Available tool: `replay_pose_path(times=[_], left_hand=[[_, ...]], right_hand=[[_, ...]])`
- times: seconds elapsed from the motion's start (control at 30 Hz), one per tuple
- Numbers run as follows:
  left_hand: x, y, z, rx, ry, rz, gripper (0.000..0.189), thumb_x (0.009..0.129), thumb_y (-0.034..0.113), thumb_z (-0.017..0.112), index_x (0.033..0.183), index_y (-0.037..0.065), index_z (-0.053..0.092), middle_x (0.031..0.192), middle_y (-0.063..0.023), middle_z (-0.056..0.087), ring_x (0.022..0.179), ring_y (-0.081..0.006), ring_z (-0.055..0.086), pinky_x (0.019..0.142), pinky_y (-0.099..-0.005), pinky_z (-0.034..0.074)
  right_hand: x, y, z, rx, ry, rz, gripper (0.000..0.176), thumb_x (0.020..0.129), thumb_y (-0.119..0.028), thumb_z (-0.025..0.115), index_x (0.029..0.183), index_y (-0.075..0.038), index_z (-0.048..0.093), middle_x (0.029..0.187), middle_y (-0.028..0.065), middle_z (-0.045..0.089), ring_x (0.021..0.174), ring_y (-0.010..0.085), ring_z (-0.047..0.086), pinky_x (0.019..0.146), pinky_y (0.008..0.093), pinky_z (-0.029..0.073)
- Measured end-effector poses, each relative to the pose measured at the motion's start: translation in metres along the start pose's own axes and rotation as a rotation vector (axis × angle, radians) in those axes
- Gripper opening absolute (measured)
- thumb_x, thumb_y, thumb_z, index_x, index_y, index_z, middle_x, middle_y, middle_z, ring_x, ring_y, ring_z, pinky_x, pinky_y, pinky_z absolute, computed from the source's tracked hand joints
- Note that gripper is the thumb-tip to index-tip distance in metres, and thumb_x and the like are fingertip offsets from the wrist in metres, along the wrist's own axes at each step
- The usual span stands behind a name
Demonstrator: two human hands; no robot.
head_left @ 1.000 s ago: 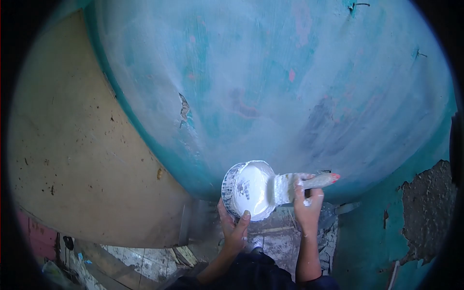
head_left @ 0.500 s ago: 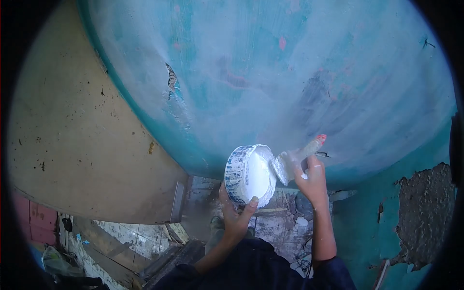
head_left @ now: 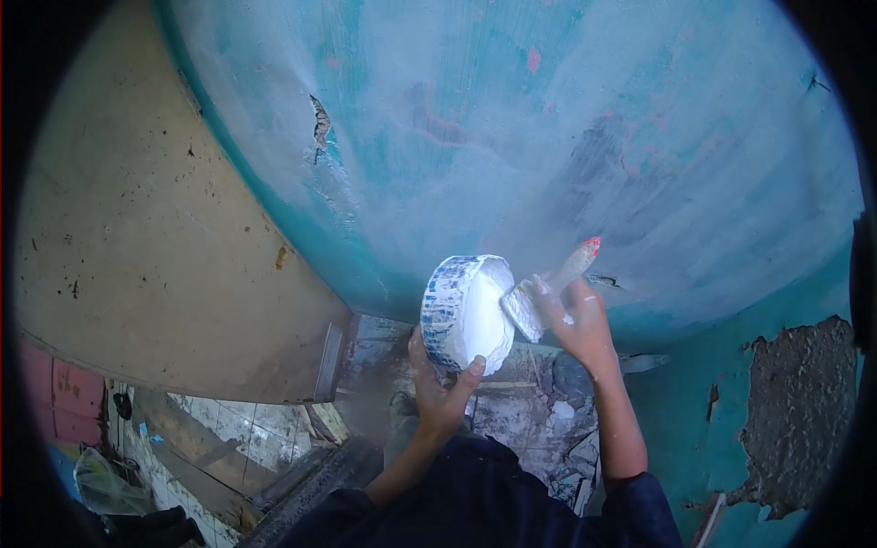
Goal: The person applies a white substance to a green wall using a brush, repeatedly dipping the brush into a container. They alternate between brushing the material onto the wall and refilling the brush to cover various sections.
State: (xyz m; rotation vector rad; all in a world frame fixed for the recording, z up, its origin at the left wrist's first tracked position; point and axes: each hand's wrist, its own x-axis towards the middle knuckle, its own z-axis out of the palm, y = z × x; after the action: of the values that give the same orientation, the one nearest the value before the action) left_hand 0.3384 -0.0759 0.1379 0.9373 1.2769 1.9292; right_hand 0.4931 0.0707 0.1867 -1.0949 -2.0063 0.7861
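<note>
My left hand (head_left: pixel 438 388) grips a round blue-and-white tub (head_left: pixel 446 301) from below, tilted on its side so the white paint (head_left: pixel 482 315) inside faces right. A paint-covered brush (head_left: pixel 539 297) with a red-tipped handle is held in my right hand (head_left: pixel 577 320), with its bristles at the tub's open rim. Both hands are close to a teal wall (head_left: pixel 548 119) partly coated in thin white paint.
A beige wall (head_left: pixel 119 237) meets the teal one at the left. A crack (head_left: pixel 320 114) shows in the teal wall, and bare plaster (head_left: pixel 786 411) is exposed at the lower right. Rubble and boards (head_left: pixel 530 411) lie on the floor below.
The tub has tipped further onto its side and risen slightly. The brush has lifted out of the paint to the rim, its handle now pointing up and right. The view has shifted downward.
</note>
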Motion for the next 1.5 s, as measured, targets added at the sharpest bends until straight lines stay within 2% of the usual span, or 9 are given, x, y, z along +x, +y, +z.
replay_pose_path(times=[0.4, 0.6, 0.83, 0.9, 0.97, 1.07, 1.2, 1.37, 1.5], left_hand=[[-0.001, -0.014, -0.004, -0.030, 0.027, -0.047, 0.075, 0.086, 0.008, 0.073, 0.145, -0.003, 0.028, 0.132, -0.0169, 0.047, 0.122, -0.0234, 0.050, 0.106, -0.0380, 0.040], [0.001, -0.020, -0.010, -0.066, 0.050, -0.051, 0.073, 0.087, 0.011, 0.072, 0.144, -0.004, 0.029, 0.131, -0.0169, 0.047, 0.122, -0.0232, 0.050, 0.106, -0.0380, 0.040], [0.011, -0.027, -0.024, -0.008, 0.185, -0.012, 0.073, 0.088, 0.013, 0.071, 0.144, -0.005, 0.029, 0.132, -0.0171, 0.047, 0.121, -0.0236, 0.049, 0.106, -0.0383, 0.038], [0.016, -0.030, -0.032, 0.003, 0.225, 0.016, 0.073, 0.088, 0.013, 0.071, 0.145, -0.005, 0.028, 0.133, -0.0173, 0.046, 0.122, -0.0238, 0.048, 0.106, -0.0387, 0.037], [0.022, -0.028, -0.040, -0.016, 0.267, 0.006, 0.072, 0.089, 0.010, 0.068, 0.146, -0.005, 0.027, 0.135, -0.0175, 0.043, 0.124, -0.0241, 0.045, 0.108, -0.0389, 0.035], [0.033, -0.030, -0.050, -0.159, 0.308, 0.010, 0.071, 0.089, 0.006, 0.066, 0.147, -0.004, 0.026, 0.138, -0.0179, 0.041, 0.128, -0.0247, 0.043, 0.109, -0.0390, 0.034], [0.053, -0.022, -0.072, -0.275, 0.291, 0.030, 0.067, 0.090, 0.000, 0.060, 0.148, -0.002, 0.026, 0.143, -0.0168, 0.040, 0.135, -0.0263, 0.039, 0.114, -0.0423, 0.029], [0.083, -0.007, -0.112, -0.446, 0.319, -0.047, 0.072, 0.088, 0.000, 0.063, 0.149, 0.001, 0.024, 0.146, -0.0164, 0.037, 0.136, -0.0261, 0.037, 0.115, -0.0431, 0.027], [0.103, 0.008, -0.140, -0.466, 0.270, 0.005, 0.067, 0.091, 0.000, 0.058, 0.150, 0.004, 0.027, 0.147, -0.0153, 0.038, 0.137, -0.0274, 0.037, 0.115, -0.0433, 0.029]], right_hand=[[0.005, 0.020, 0.009, -0.062, -0.243, 0.043, 0.036, 0.092, -0.030, 0.065, 0.096, 0.006, 0.062, 0.078, 0.0226, 0.063, 0.071, 0.0325, 0.062, 0.068, 0.0406, 0.048], [0.001, 0.036, 0.021, 0.059, -0.355, 0.200, 0.042, 0.095, -0.035, 0.064, 0.095, 0.007, 0.064, 0.079, 0.0135, 0.067, 0.074, 0.0177, 0.061, 0.068, 0.0348, 0.048], [-0.034, 0.067, 0.072, 0.803, -0.341, 0.704, 0.034, 0.098, -0.031, 0.063, 0.102, 0.002, 0.068, 0.092, 0.0089, 0.071, 0.079, 0.0139, 0.068, 0.072, 0.0291, 0.054], [-0.044, 0.057, 0.087, 1.063, -0.278, 0.934, 0.038, 0.097, -0.031, 0.064, 0.110, 0.005, 0.063, 0.100, 0.0115, 0.071, 0.091, 0.0180, 0.069, 0.084, 0.0336, 0.056], [-0.054, 0.037, 0.103, 1.197, -0.231, 0.905, 0.038, 0.098, -0.033, 0.062, 0.113, 0.002, 0.062, 0.103, 0.0127, 0.071, 0.093, 0.0211, 0.070, 0.086, 0.0352, 0.059], [-0.056, 0.026, 0.124, 1.426, -0.028, 1.105, 0.030, 0.101, -0.034, 0.055, 0.115, -0.008, 0.060, 0.098, 0.0098, 0.071, 0.073, 0.0190, 0.070, 0.051, 0.0282, 0.058], [-0.055, 0.045, 0.155, 1.773, -0.125, 0.921, 0.030, 0.101, -0.032, 0.053, 0.119, -0.009, 0.059, 0.102, 0.0089, 0.071, 0.075, 0.0200, 0.070, 0.053, 0.0302, 0.059], [0.015, -0.048, 0.132, 1.564, 0.044, 0.617, 0.031, 0.098, -0.024, 0.057, 0.124, -0.008, 0.057, 0.114, 0.0099, 0.067, 0.098, 0.0221, 0.068, 0.075, 0.0358, 0.059], [0.082, -0.109, 0.086, 1.162, 0.202, -0.036, 0.032, 0.092, -0.012, 0.067, 0.121, -0.006, 0.055, 0.118, 0.0086, 0.062, 0.111, 0.0200, 0.062, 0.092, 0.0355, 0.051]])
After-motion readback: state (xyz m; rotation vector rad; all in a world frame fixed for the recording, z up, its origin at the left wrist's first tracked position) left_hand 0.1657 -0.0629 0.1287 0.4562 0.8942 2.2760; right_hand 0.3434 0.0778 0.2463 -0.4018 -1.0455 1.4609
